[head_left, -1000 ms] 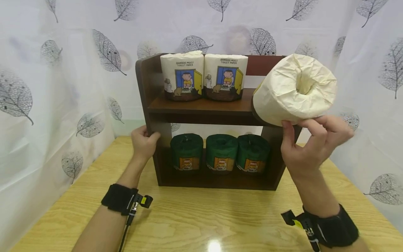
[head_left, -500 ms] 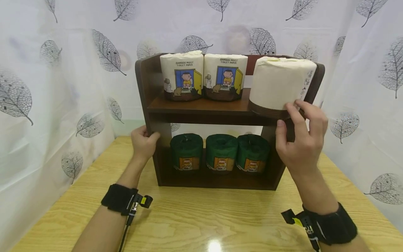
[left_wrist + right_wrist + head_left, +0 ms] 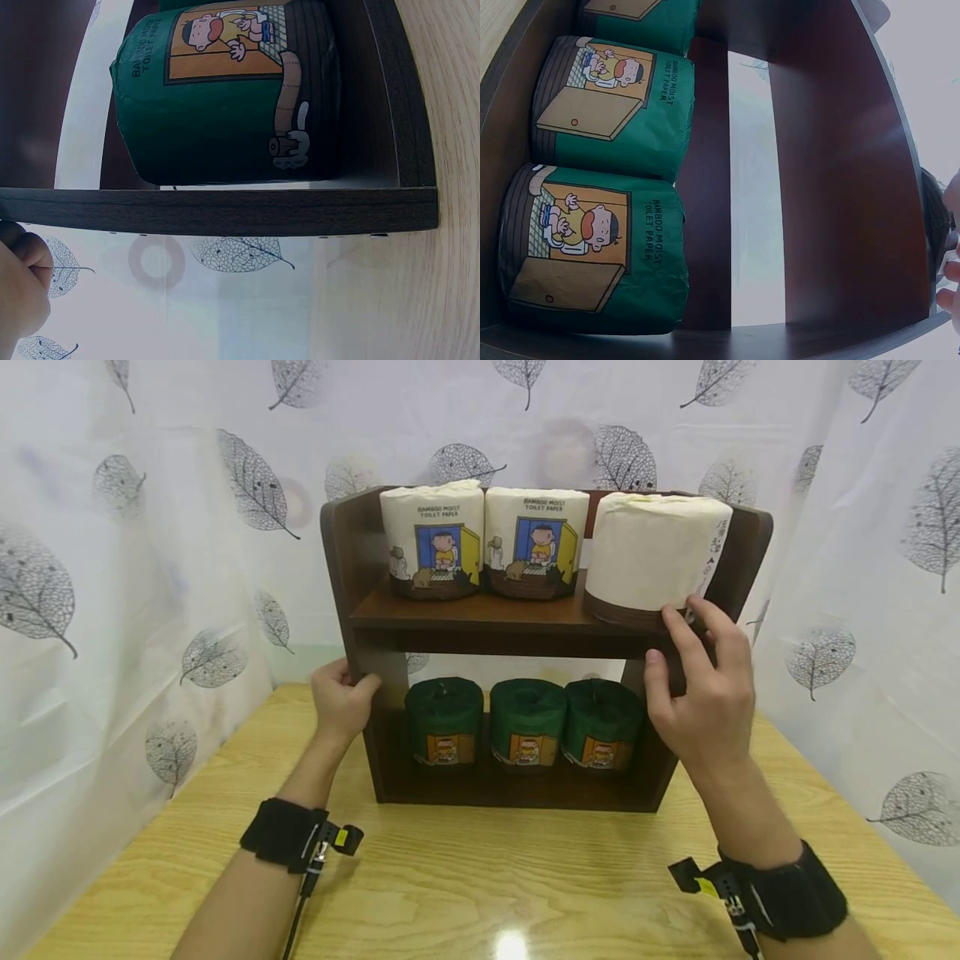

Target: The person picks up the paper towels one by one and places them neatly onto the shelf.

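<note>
A dark brown two-tier shelf (image 3: 517, 795) stands on the table, and my left hand (image 3: 341, 700) grips its left side panel, thumb in front. On the upper tier, a cream toilet roll (image 3: 656, 556) stands upright at the right, a plain side facing me. The fingertips of my right hand (image 3: 705, 693) touch its lower front, with the thumb lower down by the shelf edge. To its left are two more cream toilet rolls (image 3: 437, 531), printed with a cartoon. Several green toilet rolls (image 3: 600, 247) occupy the lower tier. In the right wrist view, only fingertips show at the right edge.
The wood-grain table (image 3: 465, 877) extends in front of the shelf. Behind and at both sides hangs a white curtain (image 3: 180, 410) with leaf prints. A gap separates the right cream roll from the middle one.
The right cream roll, tilted with its top toward me earlier, now stands upright and has shifted left. My right hand went from beneath it to its front. The left hand stays put.
</note>
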`<action>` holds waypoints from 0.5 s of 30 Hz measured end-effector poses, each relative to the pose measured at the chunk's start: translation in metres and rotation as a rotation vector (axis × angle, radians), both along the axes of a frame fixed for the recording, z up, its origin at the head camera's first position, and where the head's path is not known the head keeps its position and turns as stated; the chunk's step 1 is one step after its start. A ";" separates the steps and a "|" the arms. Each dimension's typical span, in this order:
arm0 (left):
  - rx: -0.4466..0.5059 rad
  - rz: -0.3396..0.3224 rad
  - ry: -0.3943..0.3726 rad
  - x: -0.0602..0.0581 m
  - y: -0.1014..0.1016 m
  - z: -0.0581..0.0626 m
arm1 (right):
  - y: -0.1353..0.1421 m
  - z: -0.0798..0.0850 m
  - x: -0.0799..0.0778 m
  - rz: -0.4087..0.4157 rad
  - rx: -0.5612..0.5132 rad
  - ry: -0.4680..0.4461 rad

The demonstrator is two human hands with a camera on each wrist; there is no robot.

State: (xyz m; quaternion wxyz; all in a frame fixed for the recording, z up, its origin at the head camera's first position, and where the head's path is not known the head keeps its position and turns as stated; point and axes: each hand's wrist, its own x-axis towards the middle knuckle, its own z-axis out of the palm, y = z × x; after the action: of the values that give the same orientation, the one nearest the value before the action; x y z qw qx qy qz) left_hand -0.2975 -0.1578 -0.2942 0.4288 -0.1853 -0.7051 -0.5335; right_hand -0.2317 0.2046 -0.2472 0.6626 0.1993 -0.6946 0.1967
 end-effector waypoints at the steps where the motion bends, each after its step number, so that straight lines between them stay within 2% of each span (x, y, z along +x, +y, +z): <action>1: 0.000 -0.001 -0.001 0.000 0.000 0.000 | 0.002 -0.001 -0.001 -0.008 0.014 -0.017; 9: -0.005 0.005 0.005 0.001 -0.001 0.000 | 0.011 -0.007 -0.008 -0.109 0.139 -0.164; 15: 0.000 -0.006 0.012 0.001 0.000 0.000 | 0.010 -0.008 -0.007 -0.120 0.163 -0.217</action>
State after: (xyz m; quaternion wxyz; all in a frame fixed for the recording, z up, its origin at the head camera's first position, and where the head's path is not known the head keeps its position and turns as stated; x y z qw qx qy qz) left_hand -0.2969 -0.1577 -0.2943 0.4314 -0.1907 -0.7020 -0.5337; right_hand -0.2391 0.2151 -0.2550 0.5758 0.1882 -0.7865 0.1202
